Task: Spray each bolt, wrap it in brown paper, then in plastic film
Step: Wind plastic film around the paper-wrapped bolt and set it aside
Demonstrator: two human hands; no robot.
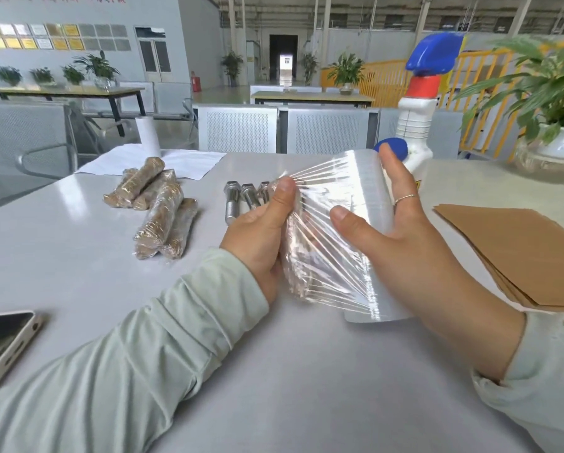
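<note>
- While gripped by the left hand (257, 230), thumb on top, sits the paper-wrapped bolt (295, 256), just above the table (274, 371).
- Stretched tight from it: plastic film (333, 237) to the roll (369, 223), clasped by the right hand (401, 243).
- Farther left: four wrapped bolts (159, 207).
- Behind the left hand: bare bolts (238, 197).
- Far right: spray bottle (418, 103).

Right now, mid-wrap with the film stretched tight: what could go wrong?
1. The plastic film is pulled into taut strands between the film roll in the right hand and the wrapped bolt in the left hand; it may tear or bunch.
2. The spray bottle stands just behind the right hand; a wide swing could tip it.
3. The bare bolts lie behind the left hand and could be knocked.
</note>
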